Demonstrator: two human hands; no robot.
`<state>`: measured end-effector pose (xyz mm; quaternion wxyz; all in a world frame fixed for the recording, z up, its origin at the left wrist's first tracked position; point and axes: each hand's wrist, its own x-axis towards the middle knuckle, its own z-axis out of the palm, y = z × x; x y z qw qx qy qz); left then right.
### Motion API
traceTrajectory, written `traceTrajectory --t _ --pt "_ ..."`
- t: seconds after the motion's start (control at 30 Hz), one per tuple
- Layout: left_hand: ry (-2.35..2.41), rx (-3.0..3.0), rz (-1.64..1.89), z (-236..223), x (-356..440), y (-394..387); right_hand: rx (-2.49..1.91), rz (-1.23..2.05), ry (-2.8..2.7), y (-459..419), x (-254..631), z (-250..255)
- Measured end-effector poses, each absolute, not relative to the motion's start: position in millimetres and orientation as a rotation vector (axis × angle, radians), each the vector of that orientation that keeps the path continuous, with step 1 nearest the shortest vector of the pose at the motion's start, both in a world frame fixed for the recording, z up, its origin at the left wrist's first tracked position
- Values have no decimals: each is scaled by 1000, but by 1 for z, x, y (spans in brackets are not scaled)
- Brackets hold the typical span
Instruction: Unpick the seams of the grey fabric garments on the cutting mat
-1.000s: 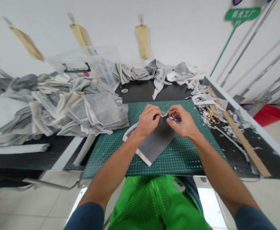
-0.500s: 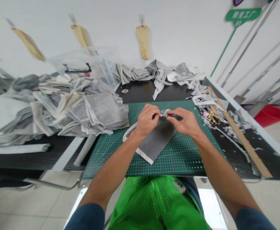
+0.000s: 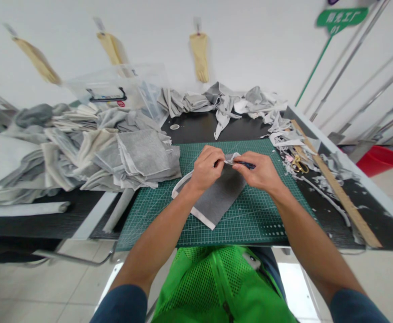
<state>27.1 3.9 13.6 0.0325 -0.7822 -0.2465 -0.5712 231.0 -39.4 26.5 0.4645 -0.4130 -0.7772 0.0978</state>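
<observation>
A grey piece of fabric [image 3: 221, 197] with pale edging lies partly on the green cutting mat [image 3: 196, 235], its far edge lifted and bunched between my hands. My left hand [image 3: 207, 168] is closed, pinching that bunched edge from the left. Across from it, my right hand [image 3: 259, 170] is closed around a small dark-handled tool [image 3: 245, 165], close against the fabric. The tool's tip is too small and covered to make out. Pale lining shows where the cloth is folded between the fingers.
Stacked grey and cream fabric pieces [image 3: 145, 152] cover the left side, before a clear plastic box [image 3: 115, 80]. Cloth scraps [image 3: 223, 105] lie along the back. At right are a wooden ruler [image 3: 341, 188], gold-handled scissors [image 3: 299, 165] and white offcuts.
The bunched fabric edge between my hands has shifted slightly, and the tool in my right hand has turned a little. Both hands keep their hold in nearly the same place.
</observation>
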Motion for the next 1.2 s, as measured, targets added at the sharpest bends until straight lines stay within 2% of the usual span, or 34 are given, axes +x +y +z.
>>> traceTrajectory --t 0.4,0.8,1.1,1.2 --pt "-719 -2398 -1800 14 28 3 -1013 261 -1897 -39 230 25" --pt "-1292 -2512 -1777 14 28 1 -1171 312 -1728 -38 230 24" --pt "-1356 -2799 -1928 17 29 -1 -1100 235 -1734 -33 224 19" --pt "-1363 -2934 -1779 19 24 2 -1128 209 -1663 -29 227 18"
